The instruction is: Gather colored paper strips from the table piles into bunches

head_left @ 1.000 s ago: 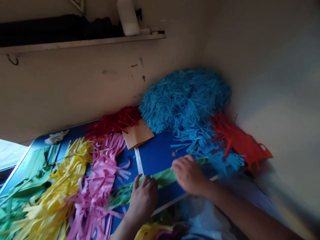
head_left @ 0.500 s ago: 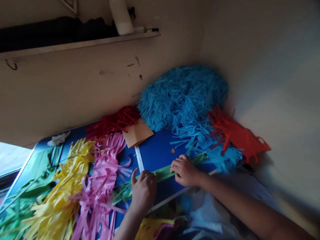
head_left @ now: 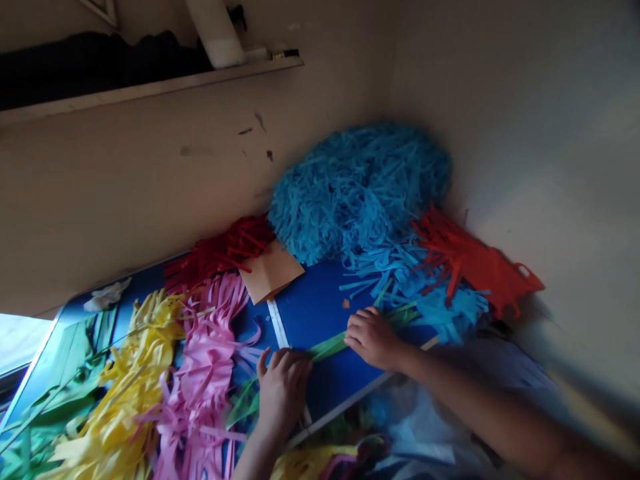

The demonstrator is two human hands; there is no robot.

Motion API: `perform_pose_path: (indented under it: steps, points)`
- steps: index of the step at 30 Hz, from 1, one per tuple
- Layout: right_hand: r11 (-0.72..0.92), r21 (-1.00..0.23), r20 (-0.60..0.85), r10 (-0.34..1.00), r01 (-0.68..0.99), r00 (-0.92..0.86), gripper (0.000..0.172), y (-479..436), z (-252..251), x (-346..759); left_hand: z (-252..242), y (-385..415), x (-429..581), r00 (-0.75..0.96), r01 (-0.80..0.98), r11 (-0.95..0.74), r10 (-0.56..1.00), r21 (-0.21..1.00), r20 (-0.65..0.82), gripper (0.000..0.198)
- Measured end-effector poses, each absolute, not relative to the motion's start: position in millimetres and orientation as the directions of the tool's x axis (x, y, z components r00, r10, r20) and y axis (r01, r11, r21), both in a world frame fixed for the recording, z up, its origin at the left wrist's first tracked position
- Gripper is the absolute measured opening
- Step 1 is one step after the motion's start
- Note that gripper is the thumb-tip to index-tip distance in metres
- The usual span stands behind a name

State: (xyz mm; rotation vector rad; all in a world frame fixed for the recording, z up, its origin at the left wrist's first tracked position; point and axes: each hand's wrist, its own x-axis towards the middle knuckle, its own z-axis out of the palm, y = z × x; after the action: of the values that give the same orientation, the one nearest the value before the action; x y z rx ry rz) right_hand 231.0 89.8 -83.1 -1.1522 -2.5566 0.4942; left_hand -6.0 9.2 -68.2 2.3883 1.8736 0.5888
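A narrow green paper strip (head_left: 329,347) with fringed ends lies across the blue table between my hands. My left hand (head_left: 284,385) is closed on its left part, fingers curled over it and thumb side raised. The fingers of my right hand (head_left: 373,338) are wrapped round the strip farther right. Green fringe shows left of my left hand, beside the pink fringed paper (head_left: 207,360). Past my right hand, the other green end touches light blue fringe (head_left: 445,307).
A big blue fringed bundle (head_left: 360,190) sits in the corner, with red fringed paper (head_left: 493,270) at its right. An orange folded paper (head_left: 273,272), dark red fringe (head_left: 220,252) and yellow fringe (head_left: 133,380) lie on the table (head_left: 325,287). Crumpled plastic (head_left: 425,433) is at the near edge.
The strip between my hands looks narrower and tighter. My left hand has shifted slightly left and down in the view; the whole scene has shifted a little with the camera.
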Motion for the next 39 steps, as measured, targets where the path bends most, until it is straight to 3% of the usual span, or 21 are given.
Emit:
perform_pose_path:
  steps: [3,6,12,17,19,22,27,35,37,39]
  points:
    - [0.585,-0.367,0.114,0.8,0.723,-0.589,0.022,90,-85,228,-68,15,-8,0.115,0.939,-0.176,0.97,0.296,0.214,0.027]
    - [0.565,-0.338,0.099,0.817,0.753,-0.569,0.022,92,-85,225,-68,20,-5,0.073,0.961,-0.118,0.98,0.251,0.184,0.03]
    - [0.553,-0.323,0.069,0.823,0.768,-0.564,0.024,96,-86,221,-72,24,-5,0.095,0.976,-0.12,0.986,0.18,0.139,0.03]
    - [0.487,-0.31,0.128,0.873,0.817,-0.472,0.016,95,-74,223,-71,21,-7,0.125,0.983,-0.152,0.965,0.104,0.231,0.012]
    - [0.557,-0.277,0.205,0.83,0.783,-0.518,0.006,91,-67,224,-68,19,-7,0.24,0.961,-0.267,0.936,0.072,0.257,0.022]
    - [0.772,-0.244,0.245,0.635,0.588,-0.732,0.004,87,-65,222,-62,17,-4,0.337,0.931,-0.361,0.908,0.057,0.249,0.034]
    - [0.862,-0.121,0.262,0.506,0.493,-0.821,0.024,90,-83,210,-53,17,5,0.336,0.925,-0.364,0.917,0.106,0.215,0.019]
    - [0.948,0.032,0.23,0.303,0.318,-0.925,0.023,107,-73,205,-48,24,8,0.347,0.924,-0.366,0.925,0.113,0.158,0.015]
    - [0.953,-0.008,0.192,0.299,0.303,-0.935,0.021,113,-69,202,-48,25,9,0.35,0.925,-0.366,0.924,0.096,0.154,0.014]
    - [0.922,-0.13,0.128,0.38,0.365,-0.916,0.015,120,-66,199,-49,27,10,0.339,0.931,-0.355,0.926,0.079,0.17,0.013]
